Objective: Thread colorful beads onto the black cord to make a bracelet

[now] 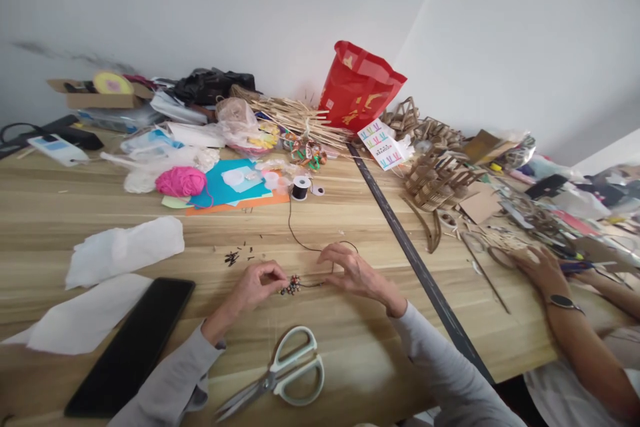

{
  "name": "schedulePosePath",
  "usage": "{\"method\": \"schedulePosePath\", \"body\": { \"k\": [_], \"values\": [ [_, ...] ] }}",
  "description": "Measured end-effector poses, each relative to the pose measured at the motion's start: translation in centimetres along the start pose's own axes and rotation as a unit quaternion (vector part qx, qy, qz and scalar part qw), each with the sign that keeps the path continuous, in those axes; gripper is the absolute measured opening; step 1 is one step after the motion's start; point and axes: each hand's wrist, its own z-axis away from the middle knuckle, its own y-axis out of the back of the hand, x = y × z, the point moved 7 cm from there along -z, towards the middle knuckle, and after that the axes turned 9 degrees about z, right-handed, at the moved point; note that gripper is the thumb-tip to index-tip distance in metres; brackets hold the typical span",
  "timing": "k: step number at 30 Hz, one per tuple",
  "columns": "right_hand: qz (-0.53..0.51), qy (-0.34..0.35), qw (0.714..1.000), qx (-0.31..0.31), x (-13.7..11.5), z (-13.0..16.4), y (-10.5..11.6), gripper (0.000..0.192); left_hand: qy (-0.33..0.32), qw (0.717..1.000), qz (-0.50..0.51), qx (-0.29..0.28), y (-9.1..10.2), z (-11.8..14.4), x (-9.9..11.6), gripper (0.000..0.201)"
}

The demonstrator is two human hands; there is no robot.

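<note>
A small cluster of multicoloured beads (293, 285) lies at the middle of the wooden table. My left hand (255, 290) is closed in a pinch at the cluster's left edge, thumb and forefinger on the beads. To the right, my right hand (355, 273) pinches a thin dark cord (311, 285) that comes out of the beads. More of this cord loops behind my right hand and runs back to a white spool (301, 188) wound with black cord. Scissors (269, 383) with pale handles lie partly spread in front of my hands. Short black offcuts (231, 258) are scattered behind my left hand.
A black phone-like slab (133, 347) and white paper sheets (125, 250) lie at left. Pink yarn (181, 182), a red bag (357, 90) and woven baskets (435, 180) stand toward the back. At right, a co-worker's hand (540, 270) rests among craft materials, beyond a dark strip (415, 253).
</note>
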Motion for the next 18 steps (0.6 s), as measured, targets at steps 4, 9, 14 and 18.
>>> {"method": "schedulePosePath", "body": {
  "k": [4, 9, 14, 18],
  "values": [
    [-0.055, 0.053, 0.997, 0.007, -2.7, -2.2, -1.6, 0.029, -0.003, 1.0, -0.007, 0.01, -0.1, 0.2, 0.4, 0.011],
    [-0.132, 0.074, 0.988, -0.01, -4.2, -3.5, -3.7, 0.018, 0.002, 1.0, 0.004, 0.016, -0.2, 0.4, 0.4, 0.01],
    [-0.188, 0.036, 0.981, 0.004, -3.3, -3.1, -4.8, 0.016, 0.015, 1.0, -0.006, 0.021, -0.2, 0.3, -0.1, 0.009],
    [-0.182, 0.037, 0.982, 0.034, -2.4, -2.5, -5.3, 0.015, 0.023, 1.0, -0.013, 0.015, -0.5, 0.3, -0.2, 0.01]
  ]
}}
